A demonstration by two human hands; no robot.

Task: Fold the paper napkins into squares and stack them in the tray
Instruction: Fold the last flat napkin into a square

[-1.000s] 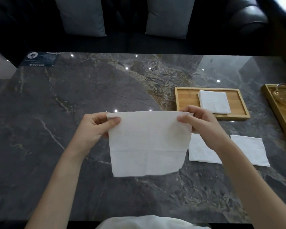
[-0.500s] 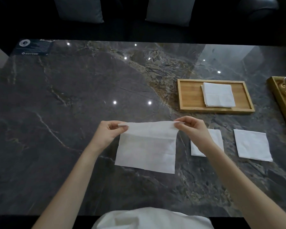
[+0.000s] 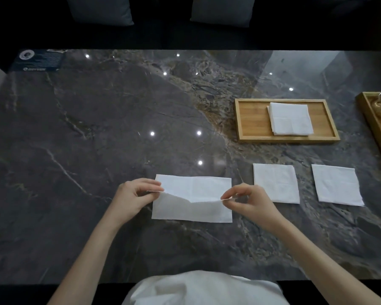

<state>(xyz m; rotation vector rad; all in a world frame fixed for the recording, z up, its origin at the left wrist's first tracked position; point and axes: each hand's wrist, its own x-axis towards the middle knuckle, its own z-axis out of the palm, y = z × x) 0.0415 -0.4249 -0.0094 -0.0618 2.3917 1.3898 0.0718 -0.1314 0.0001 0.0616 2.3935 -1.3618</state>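
A white paper napkin (image 3: 194, 200) lies on the dark marble table in front of me, folded over on itself. My left hand (image 3: 133, 198) pinches the upper layer's left corner and my right hand (image 3: 248, 200) pinches its right corner, the edge sagging between them. Two more white napkins (image 3: 275, 183) (image 3: 337, 184) lie flat to the right. Behind them stands a wooden tray (image 3: 251, 119) with a small stack of folded napkins (image 3: 290, 118) in its right half.
A second wooden tray (image 3: 374, 124) holding glassware runs along the right edge. A dark printed card (image 3: 39, 60) sits at the far left corner. Two grey cushions rest on the dark seat beyond the table.
The napkin was held up in the air by its top corners. It has come down onto the table, and its top edge has been brought toward me over the lower half.
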